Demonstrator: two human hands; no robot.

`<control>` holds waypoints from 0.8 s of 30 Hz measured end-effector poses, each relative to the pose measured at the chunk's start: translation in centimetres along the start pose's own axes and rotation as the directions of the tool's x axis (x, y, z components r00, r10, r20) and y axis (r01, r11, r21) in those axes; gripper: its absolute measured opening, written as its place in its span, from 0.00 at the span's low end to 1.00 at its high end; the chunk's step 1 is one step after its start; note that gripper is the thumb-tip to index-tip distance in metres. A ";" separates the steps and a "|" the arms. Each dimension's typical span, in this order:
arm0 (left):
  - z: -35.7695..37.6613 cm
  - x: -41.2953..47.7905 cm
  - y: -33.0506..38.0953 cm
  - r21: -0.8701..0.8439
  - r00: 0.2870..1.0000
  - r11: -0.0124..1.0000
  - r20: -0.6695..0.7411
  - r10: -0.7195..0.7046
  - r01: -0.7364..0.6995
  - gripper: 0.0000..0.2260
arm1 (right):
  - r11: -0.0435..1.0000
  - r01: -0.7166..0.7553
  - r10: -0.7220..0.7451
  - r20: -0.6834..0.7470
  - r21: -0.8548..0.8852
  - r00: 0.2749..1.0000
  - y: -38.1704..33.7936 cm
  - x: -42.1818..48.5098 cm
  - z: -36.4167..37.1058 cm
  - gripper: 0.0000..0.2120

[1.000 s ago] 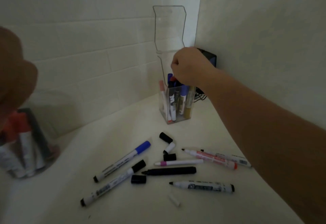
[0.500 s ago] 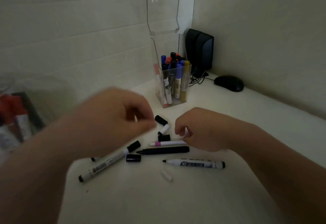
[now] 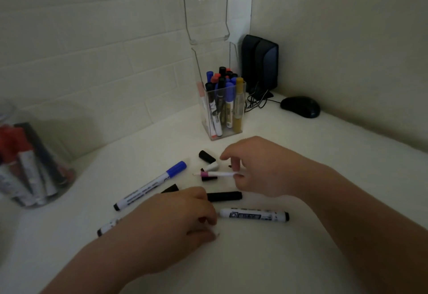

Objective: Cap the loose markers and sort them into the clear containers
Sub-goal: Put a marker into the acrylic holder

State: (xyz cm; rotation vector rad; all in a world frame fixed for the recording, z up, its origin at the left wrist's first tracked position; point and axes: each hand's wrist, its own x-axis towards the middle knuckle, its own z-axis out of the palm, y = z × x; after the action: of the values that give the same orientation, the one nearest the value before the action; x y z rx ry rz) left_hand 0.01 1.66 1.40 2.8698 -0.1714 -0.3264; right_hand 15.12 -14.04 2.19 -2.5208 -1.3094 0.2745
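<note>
Both your hands are down at the middle of the white tabletop (image 3: pixel 335 189).
Your right hand (image 3: pixel 261 168) pinches the thin white pink-banded marker (image 3: pixel 217 173); your left hand (image 3: pixel 183 215) curls onto a small white cap (image 3: pixel 216 233). Bare tabletop lies to the right and front. Behind, the clear square container (image 3: pixel 208 131), lid raised, holds upright capped markers (image 3: pixel 228 99); the round clear jar (image 3: pixel 58 192) at the left edge holds more.
</note>
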 end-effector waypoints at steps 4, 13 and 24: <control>0.8 0.3 -0.6 0.002 0.999 0.999 -0.003 0.033 -0.033 0.11 | 0.995 -0.003 0.011 -0.080 0.095 0.997 0.9 -0.5 -0.8 0.19; 0.5 -0.4 -3.2 -0.805 0.784 0.563 -0.467 -0.409 -0.186 0.05 | 0.810 0.014 -0.039 0.031 0.586 0.999 -0.4 -2.0 -0.4 0.12; 0.7 0.8 -1.9 -0.893 0.805 -0.143 -0.304 -0.510 -0.428 0.09 | 0.772 0.099 -0.141 0.018 0.628 0.990 -2.2 -2.9 -0.2 0.22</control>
State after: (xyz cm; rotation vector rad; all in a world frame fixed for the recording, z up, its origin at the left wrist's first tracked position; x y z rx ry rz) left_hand 0.80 3.16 0.06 1.0839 0.2635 0.4080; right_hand 11.85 -15.27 3.24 -1.8645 -1.1448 0.6505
